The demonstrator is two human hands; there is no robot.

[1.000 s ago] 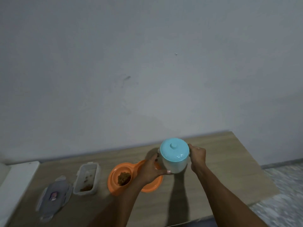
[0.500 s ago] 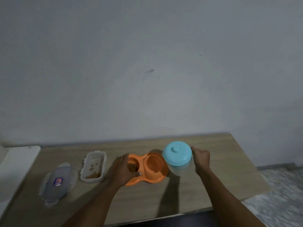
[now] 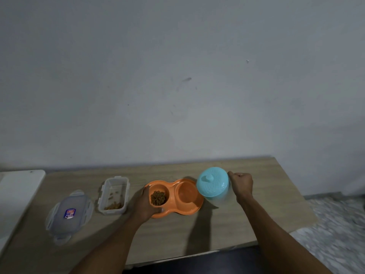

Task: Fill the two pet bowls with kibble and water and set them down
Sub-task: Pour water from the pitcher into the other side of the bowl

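My left hand [image 3: 145, 204] grips the left end of the orange double bowl [image 3: 189, 211] on the surface [image 3: 276, 184], with kibble [image 3: 158, 197] in its left well. My right hand [image 3: 242, 183] holds the blue-lidded jug [image 3: 214, 184] by its side, fingers curled tight, just right of the bowl.

- The left hand [image 3: 145, 204] has left the jug [image 3: 214, 186] and now holds the orange double bowl [image 3: 185, 211] at its left end.
- The right hand [image 3: 242, 183] has carried the jug from over the bowl to its right side.
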